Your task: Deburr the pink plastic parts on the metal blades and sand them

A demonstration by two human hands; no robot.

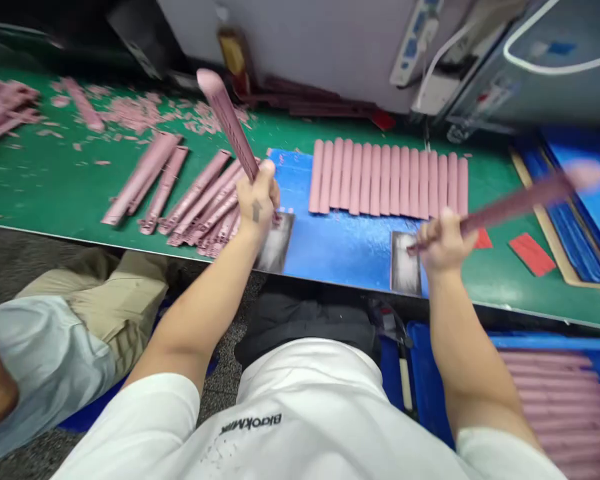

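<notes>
My left hand (257,200) is closed round the lower end of a long pink strip (227,123) with a rounded tip, tilted up and away to the left. In my right hand (447,243) is another pink strip (525,197), angled out to the right and blurred by motion. Between the hands lies a blue board (340,253), with a row of pink strips (387,179) set side by side at its back. Two worn grey-white pads, a left pad (276,245) and a right pad (405,263), sit along its front edge. A loose pile of pink strips (205,203) lies left of my left hand.
Pink scraps (135,112) litter the green table (50,187). Red pieces (531,253) and stacked blue boards (575,207) are to the right. Below, a blue crate (430,373) holds pink strips. A bottle (234,57) stands behind. Another person (45,353) sits at left.
</notes>
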